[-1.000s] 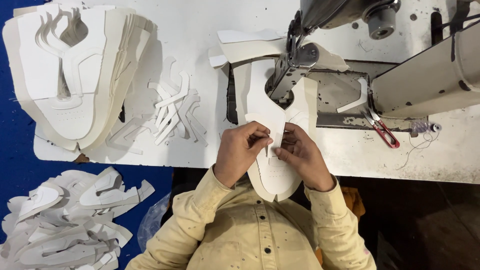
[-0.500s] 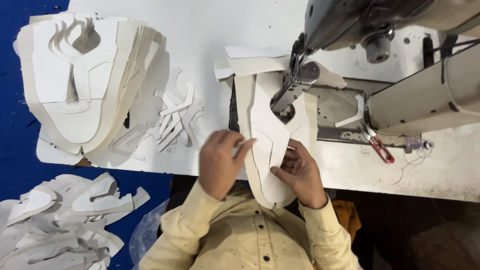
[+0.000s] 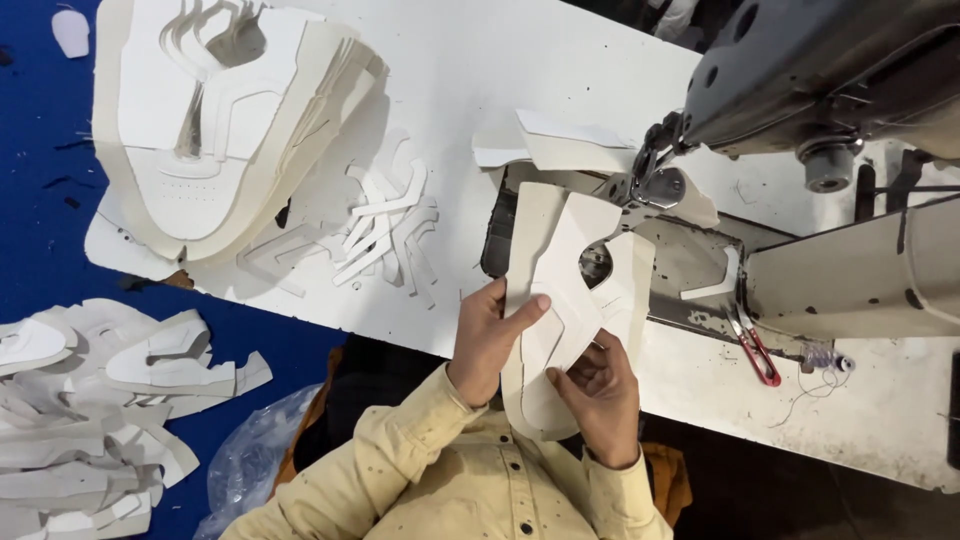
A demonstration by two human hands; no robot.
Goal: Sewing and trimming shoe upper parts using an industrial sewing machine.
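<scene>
A white cut shoe-upper piece (image 3: 572, 262) lies on the sewing machine bed, its far end under the presser foot (image 3: 648, 186). My left hand (image 3: 487, 340) grips the piece's left edge, thumb stretched across its top. My right hand (image 3: 600, 392) pinches the near end of the same piece from the right, fingers curled on it. The piece's rounded near end hangs over the table edge toward my yellow shirt.
A dark sewing machine head (image 3: 820, 80) fills the upper right. Red thread snips (image 3: 752, 345) lie right of the piece. A stack of white uppers (image 3: 215, 130) and loose white strips (image 3: 385, 225) sit on the white table (image 3: 480, 80). More cut pieces (image 3: 90, 400) pile at lower left.
My left hand has opened from a curled grip and slid up the piece's left edge, thumb now across it. The right hand stays at the near end. The camera has shifted.
</scene>
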